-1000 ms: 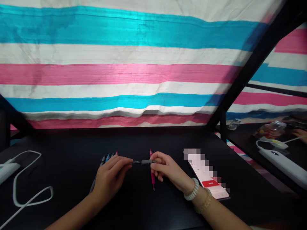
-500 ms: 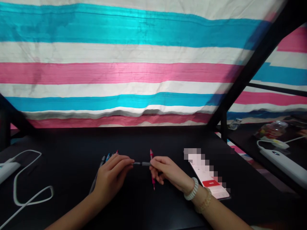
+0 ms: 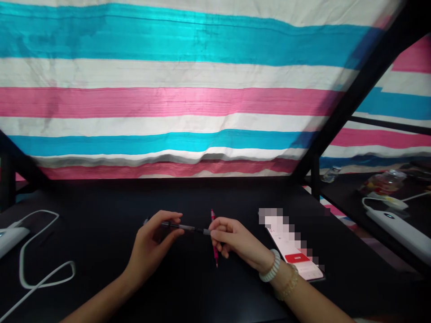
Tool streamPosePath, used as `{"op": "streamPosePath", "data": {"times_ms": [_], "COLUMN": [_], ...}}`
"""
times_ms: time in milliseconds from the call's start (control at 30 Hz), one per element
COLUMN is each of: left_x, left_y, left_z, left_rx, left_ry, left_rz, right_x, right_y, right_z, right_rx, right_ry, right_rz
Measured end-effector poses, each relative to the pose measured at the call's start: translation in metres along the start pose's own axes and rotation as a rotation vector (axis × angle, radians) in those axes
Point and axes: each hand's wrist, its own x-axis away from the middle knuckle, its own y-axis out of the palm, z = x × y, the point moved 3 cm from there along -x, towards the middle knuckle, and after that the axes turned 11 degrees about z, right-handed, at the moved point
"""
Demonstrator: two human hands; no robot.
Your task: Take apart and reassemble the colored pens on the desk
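Observation:
A slim pen (image 3: 188, 228) with a clear barrel and dark grip hangs almost level above the dark table. Pinched at its grip end, it is held by my right hand (image 3: 232, 235). My left hand (image 3: 151, 242) has thumb and fingers parted around the pen's other end; whether the thumb brushes the barrel I cannot tell. Below my right fingertips a pink pen (image 3: 216, 253) lies lengthwise on the table, partly covered by the hand. Behind my left hand the tip of another pen (image 3: 146, 221) shows; the rest there is hidden.
A phone (image 3: 305, 268) with a lit screen lies right of my right wrist. At left, a white cable (image 3: 22, 264) loops from a white device (image 3: 13, 240). A second table at right bears a white power bank (image 3: 397, 229) and a clear jar (image 3: 392, 181). Dark frame bars (image 3: 350, 107) slant up.
My left fingers have spread from their pinch and the hand has shifted left, baring more of the pen's barrel. The pen now tilts slightly. My right hand keeps its hold almost unmoved.

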Motion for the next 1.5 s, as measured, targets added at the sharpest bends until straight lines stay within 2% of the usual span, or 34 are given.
{"op": "streamPosePath", "data": {"times_ms": [100,233,567,833,1167,1300,1500], "left_x": [-0.001,-0.003,-0.002,-0.002,-0.004,-0.004,-0.007], "left_y": [-0.002,-0.001,0.003,0.007,0.010,0.009,0.006], "left_z": [-0.003,-0.010,-0.022,-0.021,-0.025,-0.026,-0.023], "left_rx": [0.158,0.264,0.428,0.625,0.791,0.782,0.688], "left_ry": [-0.197,-0.344,-0.540,-0.702,-0.707,-0.712,-0.643], "left_rz": [0.049,0.063,0.039,-0.015,-0.072,-0.089,-0.077], "right_x": [-0.001,-0.002,-0.004,-0.003,-0.006,-0.005,-0.004], "right_y": [-0.002,-0.005,-0.009,-0.007,-0.011,-0.013,-0.015], "right_z": [-0.001,-0.002,-0.003,-0.005,-0.001,-0.003,-0.008], "right_rx": [-0.050,-0.099,-0.188,-0.366,-0.461,-0.437,-0.416], "right_ry": [0.001,0.007,0.020,0.107,0.142,0.089,0.062], "right_rz": [0.027,0.077,0.154,0.107,0.086,0.095,0.177]}}
